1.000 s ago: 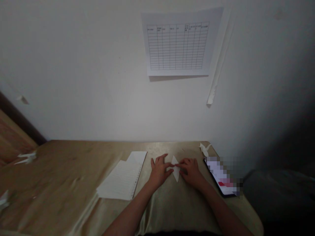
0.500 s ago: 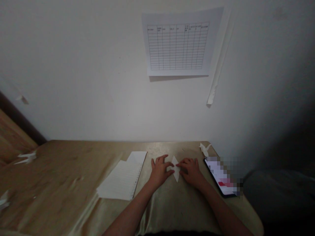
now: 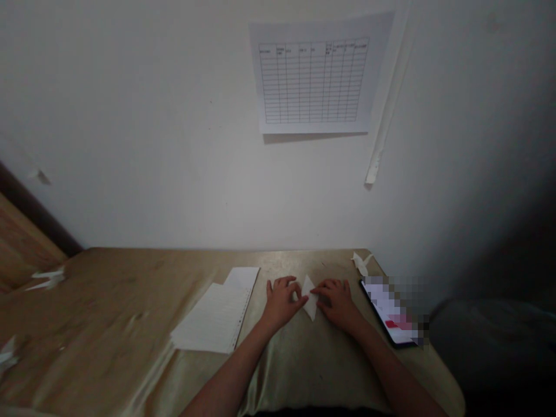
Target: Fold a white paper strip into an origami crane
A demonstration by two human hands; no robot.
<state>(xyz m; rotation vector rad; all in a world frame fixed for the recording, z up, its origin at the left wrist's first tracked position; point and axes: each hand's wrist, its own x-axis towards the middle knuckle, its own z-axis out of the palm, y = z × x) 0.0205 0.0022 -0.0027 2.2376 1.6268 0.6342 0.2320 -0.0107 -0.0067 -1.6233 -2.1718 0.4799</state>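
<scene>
A small white folded paper (image 3: 310, 307), shaped like a narrow diamond, lies on the cloth-covered table between my two hands. My left hand (image 3: 282, 298) is at its left edge, thumb and index finger closed together on the paper, the other fingers curled loosely. From the other side, my right hand (image 3: 336, 300) holds the paper's right edge, with its index fingertip on the middle and its thumb lower down. The diamond's upper and lower points show free of the fingers. Fine creases are too small to make out.
Left of my hands lies a stack of lined loose-leaf paper (image 3: 212, 318). A phone (image 3: 397, 333) rests to the right, below a folded paper bird (image 3: 360, 264). More folded white paper (image 3: 47, 279) sits far left. Behind the table (image 3: 108, 324), a wall carries a printed table sheet (image 3: 315, 84).
My left thumb and index finger have come together at the paper's left edge; before, they were apart. My right hand stays in almost the same place.
</scene>
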